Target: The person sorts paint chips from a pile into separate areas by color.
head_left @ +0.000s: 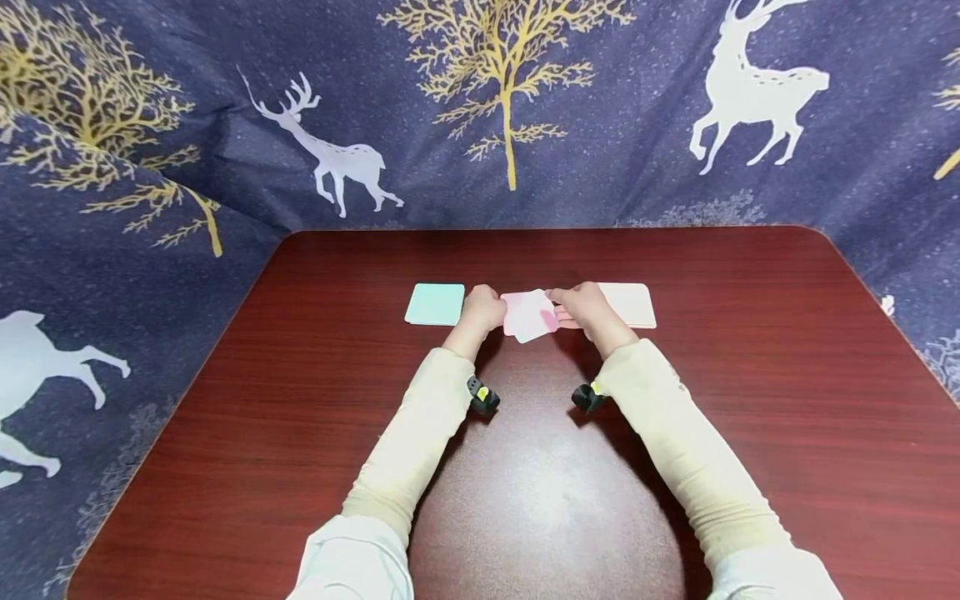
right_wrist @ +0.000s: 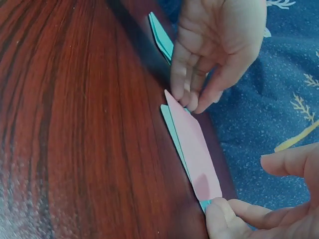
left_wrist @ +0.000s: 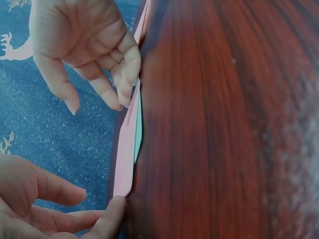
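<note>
A few thin, overlapping cards [head_left: 529, 313] with rounded corners span the gap between my two hands, low over the table. The top one is pink [left_wrist: 125, 144] with a darker pink spot, and a teal card [right_wrist: 175, 139] shows beneath it, slightly fanned out. My left hand [head_left: 483, 308] pinches them at their left end. At the opposite end, the fingertips of my right hand [head_left: 588, 307] pinch the corner, where a bit of teal shows.
Left of the hands lies a teal stack of cards [head_left: 435, 304]. Behind my right hand rests a pale pink stack [head_left: 633, 305]. The dark red wooden table [head_left: 300, 367] ends at a blue cloth [head_left: 450, 167] printed with deer and trees.
</note>
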Available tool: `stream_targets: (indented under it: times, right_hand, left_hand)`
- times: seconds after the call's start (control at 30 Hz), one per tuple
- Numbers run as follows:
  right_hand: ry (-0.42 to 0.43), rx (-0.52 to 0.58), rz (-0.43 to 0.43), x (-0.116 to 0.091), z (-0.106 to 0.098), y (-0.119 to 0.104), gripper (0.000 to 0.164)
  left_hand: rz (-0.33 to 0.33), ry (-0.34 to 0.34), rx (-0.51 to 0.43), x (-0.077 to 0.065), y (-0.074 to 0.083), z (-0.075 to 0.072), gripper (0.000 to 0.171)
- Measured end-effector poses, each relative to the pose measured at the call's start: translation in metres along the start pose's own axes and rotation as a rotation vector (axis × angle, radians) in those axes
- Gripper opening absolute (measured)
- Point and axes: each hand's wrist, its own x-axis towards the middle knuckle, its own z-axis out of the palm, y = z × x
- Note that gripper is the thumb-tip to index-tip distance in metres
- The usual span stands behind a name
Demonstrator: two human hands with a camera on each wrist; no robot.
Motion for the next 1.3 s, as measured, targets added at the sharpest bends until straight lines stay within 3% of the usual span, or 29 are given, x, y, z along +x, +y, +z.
stream_targets:
  times: [0.2,0.4,0.97,1.3]
  right_hand:
    - [-0.005,-0.002,0.003,0.0004,0.0004,0.0004,0.046]
    - [-0.014,0.006,-0.008,0.0008,0.0020,0.0006,0.042]
    - [0.034,-0.012,-0.026,0.0018,0.0052,0.0054,0.047]
    - [0.062,-0.024,-0.048,-0.0010,0.0056,0.0056,0.045]
  left_hand:
    - [-0.040,-0.009,-0.124,0.0050,-0.0032,0.0023,0.018]
    - [-0.089,-0.043,-0.236,0.0050,-0.0022,0.0057,0.032]
    - [-0.115,-0.036,-0.271,0.0101,-0.0018,0.0072,0.029]
    - [-0.016,0.051,-0.157,0.0076,-0.0027,0.0095,0.028]
